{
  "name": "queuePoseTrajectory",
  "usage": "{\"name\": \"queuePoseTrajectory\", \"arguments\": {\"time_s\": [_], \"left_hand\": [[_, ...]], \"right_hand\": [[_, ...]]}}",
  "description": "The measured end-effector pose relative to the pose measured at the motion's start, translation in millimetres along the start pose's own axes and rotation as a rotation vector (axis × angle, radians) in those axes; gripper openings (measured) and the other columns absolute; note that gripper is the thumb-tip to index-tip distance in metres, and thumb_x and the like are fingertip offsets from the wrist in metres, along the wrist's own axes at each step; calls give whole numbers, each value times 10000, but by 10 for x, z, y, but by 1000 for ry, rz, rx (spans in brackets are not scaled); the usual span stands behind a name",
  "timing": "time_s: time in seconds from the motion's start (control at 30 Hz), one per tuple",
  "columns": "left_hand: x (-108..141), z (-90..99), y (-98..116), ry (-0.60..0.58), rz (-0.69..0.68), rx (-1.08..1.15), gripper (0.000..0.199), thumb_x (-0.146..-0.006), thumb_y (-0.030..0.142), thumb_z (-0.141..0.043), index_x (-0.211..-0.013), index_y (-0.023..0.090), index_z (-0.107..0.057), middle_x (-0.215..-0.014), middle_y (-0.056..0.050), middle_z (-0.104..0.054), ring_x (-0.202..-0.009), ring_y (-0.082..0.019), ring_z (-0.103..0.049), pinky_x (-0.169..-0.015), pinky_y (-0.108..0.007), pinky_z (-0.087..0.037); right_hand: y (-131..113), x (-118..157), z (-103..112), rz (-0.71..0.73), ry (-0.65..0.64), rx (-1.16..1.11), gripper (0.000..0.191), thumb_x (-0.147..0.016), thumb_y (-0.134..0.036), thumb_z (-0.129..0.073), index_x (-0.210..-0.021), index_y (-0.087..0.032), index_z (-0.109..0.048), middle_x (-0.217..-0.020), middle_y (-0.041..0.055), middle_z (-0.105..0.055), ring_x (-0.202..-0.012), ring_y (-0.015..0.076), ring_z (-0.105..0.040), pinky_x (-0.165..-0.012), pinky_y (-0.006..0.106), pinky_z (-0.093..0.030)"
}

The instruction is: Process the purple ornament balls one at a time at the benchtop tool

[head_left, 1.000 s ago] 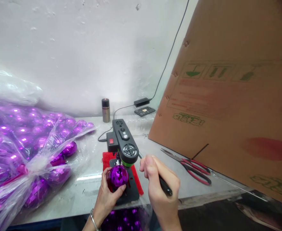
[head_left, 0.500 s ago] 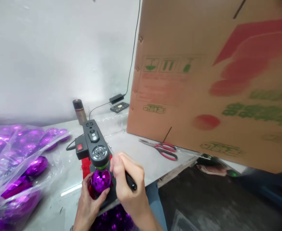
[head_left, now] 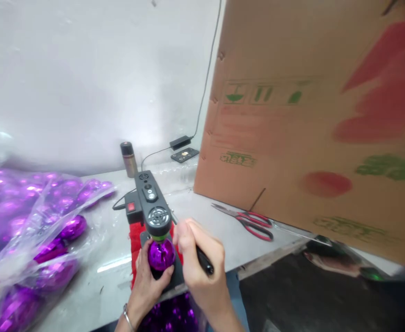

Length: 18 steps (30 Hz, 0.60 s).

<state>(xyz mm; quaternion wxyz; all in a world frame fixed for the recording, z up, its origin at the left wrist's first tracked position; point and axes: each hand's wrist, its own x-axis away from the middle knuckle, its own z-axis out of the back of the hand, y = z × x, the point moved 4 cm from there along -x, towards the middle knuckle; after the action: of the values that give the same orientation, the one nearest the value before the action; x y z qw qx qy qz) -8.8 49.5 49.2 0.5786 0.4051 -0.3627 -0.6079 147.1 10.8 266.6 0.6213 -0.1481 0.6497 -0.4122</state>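
My left hand [head_left: 151,278] curls its fingers and thumb around a shiny purple ball ornament [head_left: 161,255]. The ornament sits directly beneath the round head of a black machine [head_left: 153,203], with a bit of green between them. My right hand [head_left: 204,260] grips a black handle [head_left: 205,260] on the machine's right side. A thin metal rod shows between the fist and the machine; whether it joins the machine I cannot tell. Red cloth [head_left: 137,246] lies under the machine's base.
Bagged purple ornaments [head_left: 19,203] cover the left of the table [head_left: 112,286]. Red-handled scissors [head_left: 254,223] lie before a large cardboard box [head_left: 274,120]. Behind the machine are a spray can [head_left: 129,159], a power adapter [head_left: 180,142] and a phone [head_left: 184,155]. More purple ornaments [head_left: 174,313] show below the table edge.
The whole scene has shifted to the right in the picture as my head turned. Both hands keep their grips, and the ornament stays beneath the machine head.
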Motion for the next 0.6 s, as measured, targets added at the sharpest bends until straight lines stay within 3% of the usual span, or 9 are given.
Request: {"name": "queuePoseTrajectory", "arguments": {"time_s": [0.1, 0.3, 0.43, 0.6], "left_hand": [[10, -11, 22, -19, 68, 48, 907, -761, 564, -787, -1512, 173, -460, -1517, -213, -587, -1507, -445, -501, -1276, -646, -381], [22, -34, 82, 85, 88, 168, 908, -680, 563, -819, -1432, 174, -489, -1490, -224, -595, -1443, -452, -561, -1257, -656, -397], [0, -39, 94, 46, 65, 145, 986, -672, 513, -842, -1518, 182, -457, -1506, -209, -600, -1454, -442, -540, -1267, -650, -372], [-12, -47, 76, 27, 46, 110, 875, -663, 507, -859, -1426, 193, -571, -1488, -194, -630, -1457, -460, -525, -1261, -665, -368]], "right_hand": [[15, -8, 10, 4, 3, -19, 399, -1083, -156, -445, -691, -226, -424, -636, -52, -449, -553, 80, -468, -543, 224, -390], [80, 22, 11, -8, -6, -20, 395, -1106, -193, -459, -712, -218, -460, -642, -45, -470, -562, 84, -479, -542, 220, -393], [99, 27, 24, 8, 16, -11, 407, -1110, -202, -455, -704, -217, -465, -627, -43, -480, -543, 82, -485, -529, 209, -406], [95, 38, 21, 3, -9, 0, 403, -1116, -203, -451, -714, -213, -483, -643, -40, -488, -561, 81, -496, -539, 207, -408]]}}
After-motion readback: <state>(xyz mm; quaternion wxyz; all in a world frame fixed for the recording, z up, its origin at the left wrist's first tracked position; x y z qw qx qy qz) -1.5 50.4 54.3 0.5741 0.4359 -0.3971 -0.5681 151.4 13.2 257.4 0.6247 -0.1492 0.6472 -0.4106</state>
